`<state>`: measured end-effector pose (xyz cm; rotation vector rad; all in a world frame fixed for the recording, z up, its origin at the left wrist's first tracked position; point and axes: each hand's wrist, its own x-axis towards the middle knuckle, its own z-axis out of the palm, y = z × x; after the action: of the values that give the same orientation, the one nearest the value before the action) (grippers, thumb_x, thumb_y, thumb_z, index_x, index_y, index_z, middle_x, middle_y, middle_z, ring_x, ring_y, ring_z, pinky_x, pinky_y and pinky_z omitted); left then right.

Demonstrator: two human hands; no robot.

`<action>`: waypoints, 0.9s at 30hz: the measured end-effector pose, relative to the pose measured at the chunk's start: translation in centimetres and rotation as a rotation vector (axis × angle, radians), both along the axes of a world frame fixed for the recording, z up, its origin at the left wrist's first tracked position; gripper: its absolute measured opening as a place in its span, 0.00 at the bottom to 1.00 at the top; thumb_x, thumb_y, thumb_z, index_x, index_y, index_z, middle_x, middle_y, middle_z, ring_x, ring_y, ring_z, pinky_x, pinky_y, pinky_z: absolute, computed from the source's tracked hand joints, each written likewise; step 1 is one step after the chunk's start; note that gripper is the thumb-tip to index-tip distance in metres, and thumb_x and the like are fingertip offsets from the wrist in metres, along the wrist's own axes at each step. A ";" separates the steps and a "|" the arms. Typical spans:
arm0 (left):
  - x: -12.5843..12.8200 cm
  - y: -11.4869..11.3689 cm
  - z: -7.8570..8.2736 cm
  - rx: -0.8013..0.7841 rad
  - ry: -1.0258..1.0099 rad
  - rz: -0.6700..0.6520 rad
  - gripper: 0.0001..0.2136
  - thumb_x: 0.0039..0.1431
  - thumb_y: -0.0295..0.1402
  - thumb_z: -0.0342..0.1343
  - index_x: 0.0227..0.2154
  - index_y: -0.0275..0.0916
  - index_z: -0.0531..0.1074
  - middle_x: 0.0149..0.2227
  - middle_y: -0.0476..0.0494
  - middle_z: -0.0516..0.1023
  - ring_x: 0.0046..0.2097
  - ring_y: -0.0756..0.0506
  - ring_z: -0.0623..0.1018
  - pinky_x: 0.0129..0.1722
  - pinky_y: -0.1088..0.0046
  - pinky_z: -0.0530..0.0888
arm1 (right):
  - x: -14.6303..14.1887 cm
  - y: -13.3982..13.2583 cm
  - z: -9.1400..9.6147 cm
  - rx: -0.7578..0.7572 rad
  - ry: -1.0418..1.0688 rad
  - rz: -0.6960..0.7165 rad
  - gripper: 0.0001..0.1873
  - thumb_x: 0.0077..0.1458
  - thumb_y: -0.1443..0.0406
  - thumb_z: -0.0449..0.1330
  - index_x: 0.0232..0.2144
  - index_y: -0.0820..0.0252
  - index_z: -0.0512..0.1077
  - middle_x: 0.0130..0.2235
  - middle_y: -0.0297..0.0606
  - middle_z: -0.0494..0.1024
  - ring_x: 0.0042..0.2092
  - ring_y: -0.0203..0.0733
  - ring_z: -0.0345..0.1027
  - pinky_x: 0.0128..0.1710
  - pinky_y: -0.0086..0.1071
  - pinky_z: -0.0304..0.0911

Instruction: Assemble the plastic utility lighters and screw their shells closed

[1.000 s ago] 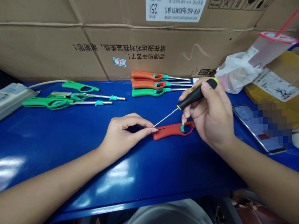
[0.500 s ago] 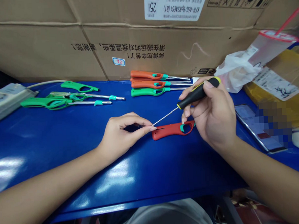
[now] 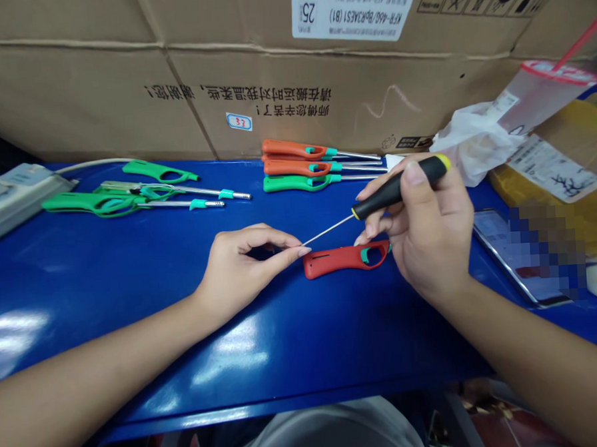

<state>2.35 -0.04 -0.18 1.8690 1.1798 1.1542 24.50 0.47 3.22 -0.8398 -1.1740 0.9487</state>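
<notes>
I record the red lighter lying on the blue table at mid-scene, gripped by neither hand; I judge it light, stiff and smooth enough to skid, best held by its plain left end, clear of the trigger. The left hand is pinched at the tip of the screwdriver, any smaller part there untellable, while the right hand is clamped round its black handle. On the far side I note a green lighter and orange lighters before the cardboard box.
</notes>
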 end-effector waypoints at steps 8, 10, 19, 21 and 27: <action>-0.1 0.1 -0.2 -0.020 0.021 0.037 0.02 0.58 0.34 0.71 0.31 0.43 0.86 0.33 0.51 0.86 0.34 0.50 0.83 0.37 0.76 0.77 | -0.5 -0.1 -0.6 0.188 -0.051 0.016 0.11 0.62 0.55 0.69 0.38 0.46 0.70 0.32 0.27 0.81 0.20 0.35 0.71 0.19 0.32 0.74; -0.1 0.1 -0.3 -0.008 0.020 0.008 0.02 0.59 0.34 0.71 0.31 0.43 0.85 0.33 0.52 0.87 0.35 0.50 0.83 0.38 0.77 0.78 | -0.5 -0.1 -0.7 0.241 -0.066 0.016 0.09 0.63 0.56 0.68 0.38 0.46 0.71 0.33 0.28 0.81 0.20 0.34 0.71 0.18 0.31 0.73; -0.2 0.7 -0.9 0.199 0.153 -0.167 0.22 0.54 0.41 0.75 0.49 0.39 0.82 0.48 0.42 0.86 0.51 0.42 0.82 0.56 0.66 0.78 | 0.3 0.8 -0.7 0.314 -0.121 -0.013 0.04 0.68 0.59 0.64 0.40 0.48 0.72 0.32 0.28 0.82 0.18 0.32 0.67 0.12 0.27 0.64; -0.2 0.6 -1.0 0.223 0.217 -0.209 0.23 0.55 0.40 0.73 0.51 0.38 0.81 0.49 0.41 0.86 0.51 0.41 0.81 0.55 0.64 0.78 | 0.6 1.1 -0.7 0.347 -0.154 -0.002 0.05 0.68 0.57 0.63 0.41 0.48 0.71 0.33 0.28 0.82 0.17 0.31 0.67 0.11 0.26 0.60; -0.2 0.2 -1.1 0.253 0.350 -0.271 0.19 0.61 0.34 0.69 0.54 0.38 0.79 0.47 0.43 0.86 0.50 0.42 0.81 0.54 0.62 0.77 | 0.5 1.3 -0.4 0.413 -0.146 0.058 0.05 0.67 0.58 0.64 0.41 0.50 0.72 0.33 0.28 0.82 0.17 0.30 0.65 0.09 0.25 0.58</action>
<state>2.11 0.13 -1.29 2.4129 0.9475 0.8802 25.03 1.77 2.77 -0.5498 -1.4647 0.6634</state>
